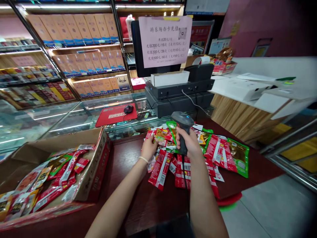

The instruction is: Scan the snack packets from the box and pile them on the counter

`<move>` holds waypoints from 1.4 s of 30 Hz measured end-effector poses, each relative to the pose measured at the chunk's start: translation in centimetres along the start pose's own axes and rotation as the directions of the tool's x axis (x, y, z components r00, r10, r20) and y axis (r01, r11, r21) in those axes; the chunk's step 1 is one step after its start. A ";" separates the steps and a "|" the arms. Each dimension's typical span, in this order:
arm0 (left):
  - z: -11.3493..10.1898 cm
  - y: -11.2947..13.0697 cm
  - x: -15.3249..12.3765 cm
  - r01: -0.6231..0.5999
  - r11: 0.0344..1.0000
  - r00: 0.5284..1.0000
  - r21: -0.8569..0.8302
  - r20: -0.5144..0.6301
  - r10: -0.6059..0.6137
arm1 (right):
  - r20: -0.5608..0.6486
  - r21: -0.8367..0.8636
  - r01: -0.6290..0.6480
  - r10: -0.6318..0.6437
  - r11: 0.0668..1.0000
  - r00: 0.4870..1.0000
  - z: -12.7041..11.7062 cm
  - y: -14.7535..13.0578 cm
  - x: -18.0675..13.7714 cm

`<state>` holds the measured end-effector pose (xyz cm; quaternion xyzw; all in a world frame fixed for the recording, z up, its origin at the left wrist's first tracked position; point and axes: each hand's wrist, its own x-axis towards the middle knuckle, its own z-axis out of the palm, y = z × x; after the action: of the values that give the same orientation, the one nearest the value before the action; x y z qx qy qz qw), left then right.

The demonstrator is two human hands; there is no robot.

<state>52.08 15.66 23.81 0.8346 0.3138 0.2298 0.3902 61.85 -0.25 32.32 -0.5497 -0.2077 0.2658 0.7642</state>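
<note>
My right hand [190,142] is wrapped round the handle of a dark barcode scanner [182,121], head pointing down over a pile of snack packets [215,150]. My left hand [149,145] pinches a small yellow and red snack packet [161,136] at the left edge of that pile. The packets are mostly red, with some green ones at the right, spread on a dark red-brown counter [128,158]. The scanner's cable runs down along my right forearm.
A cardboard box [92,165] holding several more packets sits at the left. Behind are a glass counter [61,119] with a red mouse mat [115,115] and mouse [128,108], a till with monitor [178,92], a pink price notice [164,39], and stocked shelves [74,49].
</note>
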 end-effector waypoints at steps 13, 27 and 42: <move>-8.9 3.9 -4.2 -0.200 0.945 0.971 -0.259 -0.184 0.155 | 0.160 0.051 -0.013 0.005 0.999 0.987 5.4 -0.3 -1.0; -31.4 -4.9 -9.1 -0.136 0.960 0.869 -0.244 -0.495 -0.003 | 0.553 0.008 -0.033 0.023 0.999 0.833 23.7 1.0 -3.3; -37.0 -17.4 -10.9 0.428 0.710 0.902 0.559 -0.309 -0.301 | 0.661 -0.191 -0.060 0.174 0.980 0.730 29.6 5.5 -5.4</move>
<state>15.21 35.44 30.30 0.8095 0.5669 0.1136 0.1026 38.68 19.28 36.14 -0.4864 -0.4555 0.4770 0.5730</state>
